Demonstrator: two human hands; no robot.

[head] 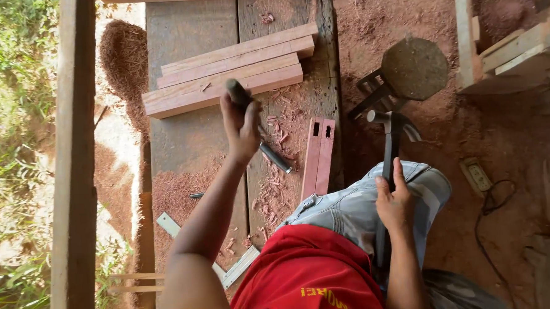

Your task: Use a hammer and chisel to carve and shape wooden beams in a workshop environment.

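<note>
A: Wide shot first: the table [188,146], weathered grey planks dusted with red shavings, a stack of planed boards [228,73] at its far end.

B: And the mortised strip [317,156] near the right edge?

A: Lying flat. Left hand [242,128] raised above the planks, fingers clenched round a chisel [258,127]. Right hand [393,202] on the knee, fingers grasping a hammer [391,144], head pointing away.

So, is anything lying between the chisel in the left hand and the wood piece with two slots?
Nothing solid does. The chisel in the left hand hangs beside the slotted wood piece; only loose chips lie there.
</note>
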